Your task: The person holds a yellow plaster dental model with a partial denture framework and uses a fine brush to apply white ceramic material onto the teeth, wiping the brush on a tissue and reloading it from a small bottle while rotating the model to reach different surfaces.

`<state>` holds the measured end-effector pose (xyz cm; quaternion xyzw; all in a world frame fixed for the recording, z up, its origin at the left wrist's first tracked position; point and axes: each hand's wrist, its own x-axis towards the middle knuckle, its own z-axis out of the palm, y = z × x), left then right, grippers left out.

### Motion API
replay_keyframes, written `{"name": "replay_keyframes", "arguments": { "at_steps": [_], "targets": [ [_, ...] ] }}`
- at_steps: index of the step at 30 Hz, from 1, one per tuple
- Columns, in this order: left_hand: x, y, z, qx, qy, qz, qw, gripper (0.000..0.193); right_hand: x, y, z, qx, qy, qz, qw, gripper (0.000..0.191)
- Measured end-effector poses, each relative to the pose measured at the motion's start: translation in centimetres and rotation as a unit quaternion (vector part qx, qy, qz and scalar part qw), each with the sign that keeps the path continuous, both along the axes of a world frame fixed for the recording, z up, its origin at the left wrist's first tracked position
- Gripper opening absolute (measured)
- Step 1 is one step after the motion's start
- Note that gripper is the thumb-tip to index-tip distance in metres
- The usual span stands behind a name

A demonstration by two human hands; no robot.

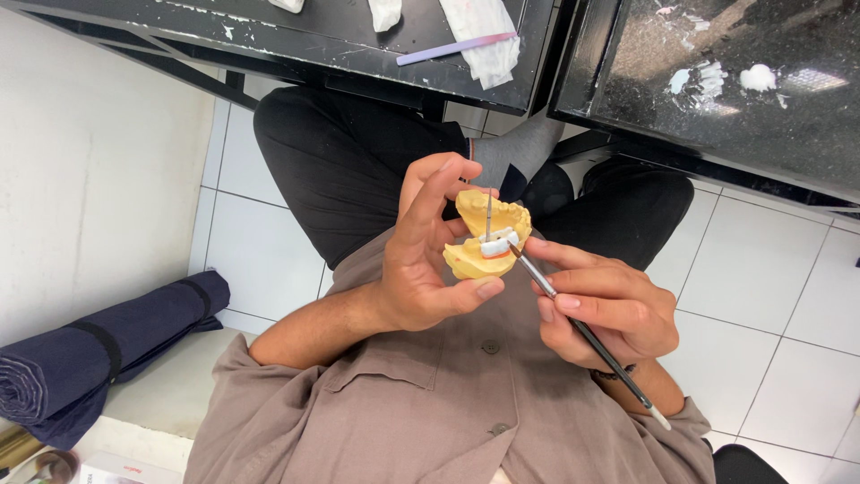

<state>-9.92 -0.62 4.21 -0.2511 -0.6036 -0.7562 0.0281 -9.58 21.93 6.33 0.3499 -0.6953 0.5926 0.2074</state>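
Left hand [421, 260] cups a yellow dental cast [488, 235] above the lap, fingers wrapped round it, thumb beneath. White teeth [495, 245] set in the cast. Right hand [609, 309] fingers pinch a thin brush [587, 336], tip touching the teeth. Dark bench [340, 40] beyond the knees.

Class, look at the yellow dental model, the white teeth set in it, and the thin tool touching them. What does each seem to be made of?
Yellow dental model: probably cast plaster or dental stone, going by its matte, chalky, opaque surface.
White teeth: glossier and smooth, perhaps ceramic or wax; the look leaves it open.
Thin tool: a dark, slim handle with a pale end and a silvery metal-looking neck, likely a fine brush.
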Motion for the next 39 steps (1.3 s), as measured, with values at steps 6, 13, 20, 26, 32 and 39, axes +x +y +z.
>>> {"name": "replay_keyframes", "arguments": {
  "at_steps": [6,13,20,26,32,39],
  "targets": [
    [0.1,-0.1,0.1,-0.013,0.003,0.001,1.0,0.095,0.2,0.0,0.2,0.025,-0.006,-0.014,1.0,0.031],
    [-0.1,0.0,0.0,-0.011,0.009,0.001,1.0,0.099,0.2,0.1,0.4,0.039,-0.003,-0.016,0.999,0.032],
    [0.1,-0.1,0.0,-0.009,0.007,-0.001,1.0,0.099,0.2,0.0,0.4,0.025,-0.002,-0.007,1.0,0.031],
    [0.1,-0.1,-0.2,-0.01,0.01,0.0,1.0,0.1,0.1,-0.2,0.5,0.014,0.001,-0.01,1.0,0.03],
    [0.3,-0.1,-0.1,-0.015,0.011,0.003,1.0,0.1,0.3,-0.1,0.6,0.037,0.002,-0.019,0.999,0.031],
    [0.2,0.0,-0.1,-0.018,0.011,0.007,1.0,0.101,0.1,-0.2,1.0,0.022,-0.002,-0.002,1.0,0.031]
  ]
}}
